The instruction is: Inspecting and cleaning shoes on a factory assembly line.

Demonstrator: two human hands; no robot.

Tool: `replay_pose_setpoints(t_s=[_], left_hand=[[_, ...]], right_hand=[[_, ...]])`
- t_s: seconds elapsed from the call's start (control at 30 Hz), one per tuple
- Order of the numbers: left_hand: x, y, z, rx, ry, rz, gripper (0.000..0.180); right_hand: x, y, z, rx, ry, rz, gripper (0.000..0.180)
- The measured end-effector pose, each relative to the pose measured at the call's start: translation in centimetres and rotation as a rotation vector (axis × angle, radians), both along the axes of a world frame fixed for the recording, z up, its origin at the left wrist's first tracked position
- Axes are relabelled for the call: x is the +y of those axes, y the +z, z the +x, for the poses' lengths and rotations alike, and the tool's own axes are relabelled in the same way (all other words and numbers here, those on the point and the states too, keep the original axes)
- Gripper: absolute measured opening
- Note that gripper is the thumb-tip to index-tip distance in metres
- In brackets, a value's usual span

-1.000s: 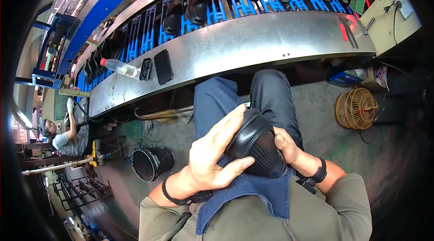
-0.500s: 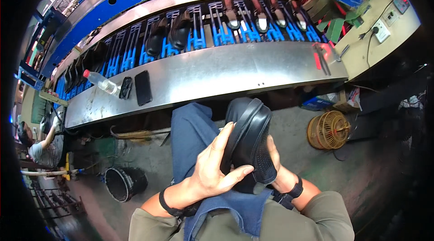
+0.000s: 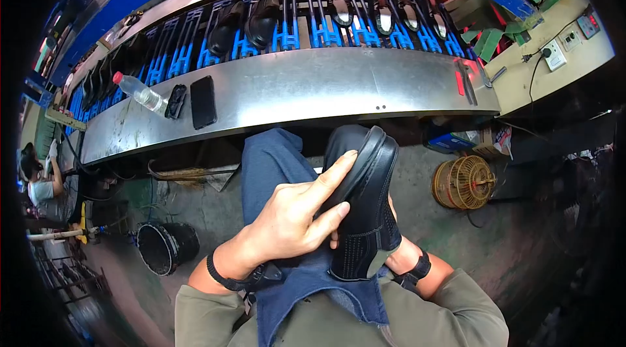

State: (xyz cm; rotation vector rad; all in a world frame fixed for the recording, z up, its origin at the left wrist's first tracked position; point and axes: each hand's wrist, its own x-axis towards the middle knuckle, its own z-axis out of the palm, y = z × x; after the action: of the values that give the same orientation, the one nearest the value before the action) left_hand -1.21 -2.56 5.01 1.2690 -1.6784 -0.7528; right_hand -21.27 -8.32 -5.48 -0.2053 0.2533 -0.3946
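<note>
Bench (image 3: 280, 86) at 12 o'clock: holding shoe (image 3: 366, 216) in left hand (image 3: 290, 220), can't tell grip of right hand (image 3: 405, 256), likely positioning, next needing steadiness.

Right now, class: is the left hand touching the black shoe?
Touching: the head view shows the left hand, its index fingertip resting against the black shoe.

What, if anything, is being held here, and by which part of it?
A black shoe: the left hand lies against the sole's edge, while the right hand holds the lower right side, partly hidden behind it.
</note>
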Motion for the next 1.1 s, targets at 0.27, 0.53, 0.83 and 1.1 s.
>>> replay_pose_setpoints(t_s=[0.27,0.53,0.83,1.1], left_hand=[[0.1,-0.5,0.4,-0.102,0.254,-0.116,0.062],[1.2,0.2,1.6,-0.053,0.15,-0.118,0.046],[3.7,2.4,-1.6,-0.32,0.292,-0.083,0.081],[3.6,-4.4,4.6,1.034,0.395,0.085,0.06]], right_hand=[[1.0,1.2,1.0,0.054,0.034,-0.131,0.083],[1.3,-0.9,0.3,-0.112,0.145,-0.076,0.088],[0.6,1.5,2.5,-0.021,-0.061,-0.249,0.071],[1.5,4.7,7.1,0.508,-0.06,-1.569,0.077]])
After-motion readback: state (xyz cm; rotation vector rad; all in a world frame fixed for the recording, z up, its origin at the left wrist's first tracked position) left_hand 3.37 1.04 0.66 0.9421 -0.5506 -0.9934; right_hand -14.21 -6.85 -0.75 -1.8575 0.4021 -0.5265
